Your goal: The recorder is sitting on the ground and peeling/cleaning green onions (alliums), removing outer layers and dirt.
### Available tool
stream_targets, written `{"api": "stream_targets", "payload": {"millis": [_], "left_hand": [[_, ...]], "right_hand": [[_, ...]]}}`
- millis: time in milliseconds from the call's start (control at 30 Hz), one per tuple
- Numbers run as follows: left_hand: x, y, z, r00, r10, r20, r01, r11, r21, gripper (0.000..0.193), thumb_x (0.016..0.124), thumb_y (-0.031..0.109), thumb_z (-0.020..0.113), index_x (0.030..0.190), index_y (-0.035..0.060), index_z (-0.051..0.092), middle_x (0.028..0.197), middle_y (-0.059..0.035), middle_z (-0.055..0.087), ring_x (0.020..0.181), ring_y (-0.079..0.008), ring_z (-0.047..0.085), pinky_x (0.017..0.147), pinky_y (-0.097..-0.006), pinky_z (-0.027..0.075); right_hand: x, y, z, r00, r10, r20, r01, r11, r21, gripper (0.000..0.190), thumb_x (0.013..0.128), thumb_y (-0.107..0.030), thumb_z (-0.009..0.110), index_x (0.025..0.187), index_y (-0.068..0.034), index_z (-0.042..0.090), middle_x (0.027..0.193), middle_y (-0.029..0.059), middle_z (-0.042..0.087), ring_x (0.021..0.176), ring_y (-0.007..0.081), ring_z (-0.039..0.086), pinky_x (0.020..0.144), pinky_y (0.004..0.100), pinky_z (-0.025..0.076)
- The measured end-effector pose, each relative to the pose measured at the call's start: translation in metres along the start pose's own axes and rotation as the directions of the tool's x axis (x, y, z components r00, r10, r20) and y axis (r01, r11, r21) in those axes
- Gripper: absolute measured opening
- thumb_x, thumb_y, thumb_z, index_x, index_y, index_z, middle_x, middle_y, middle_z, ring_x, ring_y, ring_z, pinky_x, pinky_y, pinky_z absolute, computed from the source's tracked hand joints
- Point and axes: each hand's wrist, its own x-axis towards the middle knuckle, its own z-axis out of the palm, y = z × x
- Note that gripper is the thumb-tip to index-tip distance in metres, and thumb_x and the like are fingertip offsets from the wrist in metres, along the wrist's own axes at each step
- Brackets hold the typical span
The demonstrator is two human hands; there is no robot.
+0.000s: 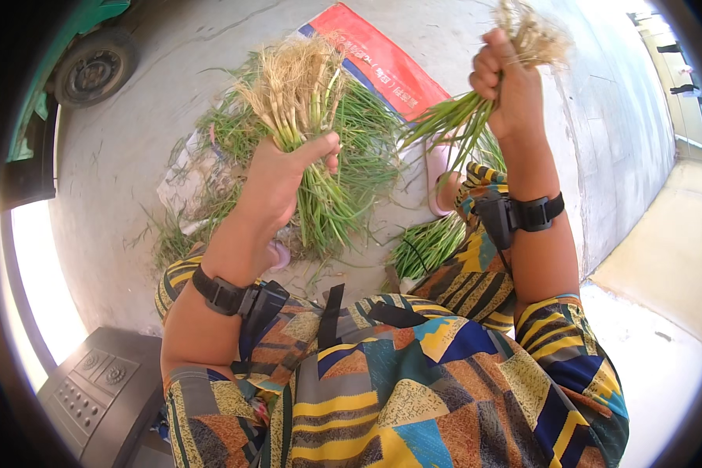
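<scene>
My left hand [289, 167] grips a thick bunch of green-leaved allium plants [322, 205], its pale stems and dry, stringy roots pointing up and away from me. Raised at the upper right, my right hand [506, 79] is closed round a smaller bunch of the same plants [459, 120], roots upward and leaves hanging to the left. Below and behind the left bunch, a loose heap of the green plants [368, 126] lies on the ground. Another pile of green leaves [427, 248] rests by my right leg.
A red and blue printed sack [386, 64] lies flat beyond the heap. A whitish crumpled sheet [193, 175] shows at the heap's left. A vehicle wheel [96, 67] stands at the upper left, a brown embossed panel [99, 386] at the lower left. My pink shoe [437, 175] is beside the heap.
</scene>
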Motion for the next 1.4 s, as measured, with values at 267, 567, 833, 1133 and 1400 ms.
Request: {"api": "stream_targets", "payload": {"millis": [267, 567, 833, 1133, 1400], "left_hand": [[0.008, 0.000, 0.011, 0.996, 0.014, 0.083, -0.012, 1.000, -0.018, 0.026, 0.082, 0.004, 0.067, 0.106, -0.0003, 0.059, 0.088, -0.0061, 0.063, 0.072, -0.0151, 0.059, 0.066, -0.0308, 0.047], [0.008, 0.002, 0.018, 0.997, 0.002, 0.072, -0.001, 1.000, -0.008, 0.022, 0.084, 0.003, 0.064, 0.105, 0.0006, 0.059, 0.090, -0.0058, 0.063, 0.073, -0.0156, 0.058, 0.067, -0.0313, 0.048], [0.007, 0.006, 0.014, 0.999, 0.004, 0.044, -0.003, 1.000, -0.029, 0.018, 0.084, 0.006, 0.064, 0.101, 0.0012, 0.059, 0.085, -0.0049, 0.062, 0.073, -0.0153, 0.058, 0.065, -0.0307, 0.048], [0.005, 0.011, 0.012, 1.000, -0.004, 0.013, 0.003, 1.000, 0.016, 0.022, 0.082, 0.006, 0.067, 0.102, 0.0003, 0.059, 0.085, -0.0041, 0.062, 0.071, -0.0140, 0.058, 0.064, -0.0295, 0.046], [0.006, 0.011, 0.014, 0.999, 0.010, 0.031, -0.010, 1.000, -0.002, 0.022, 0.081, 0.006, 0.067, 0.101, -0.0001, 0.060, 0.084, -0.0046, 0.062, 0.071, -0.0141, 0.058, 0.064, -0.0296, 0.046]], "right_hand": [[-0.051, 0.048, 0.081, 0.940, 0.237, 0.244, -0.093, 0.869, -0.486, 0.016, 0.085, -0.013, 0.070, 0.095, -0.003, 0.065, 0.060, -0.0037, 0.049, 0.049, 0.0042, 0.039, 0.042, 0.0229, 0.028], [-0.048, 0.049, 0.085, 0.929, 0.324, 0.180, -0.266, 0.921, -0.284, 0.014, 0.086, -0.014, 0.069, 0.092, -0.003, 0.065, 0.064, -0.0006, 0.056, 0.050, 0.0049, 0.045, 0.043, 0.0212, 0.033], [-0.052, 0.043, 0.090, 0.893, 0.374, 0.251, -0.323, 0.920, -0.222, 0.014, 0.085, -0.016, 0.070, 0.085, -0.004, 0.063, 0.063, -0.0012, 0.054, 0.051, 0.0053, 0.044, 0.044, 0.0209, 0.031], [-0.048, 0.054, 0.080, 0.883, 0.421, 0.207, -0.375, 0.898, -0.229, 0.015, 0.085, -0.016, 0.071, 0.081, -0.008, 0.059, 0.060, -0.0021, 0.048, 0.050, 0.0063, 0.041, 0.044, 0.0225, 0.030], [-0.048, 0.049, 0.081, 0.871, 0.418, 0.257, -0.395, 0.908, -0.140, 0.014, 0.087, -0.017, 0.068, 0.082, -0.008, 0.058, 0.061, -0.0020, 0.046, 0.052, 0.0072, 0.039, 0.046, 0.0233, 0.029]]}}
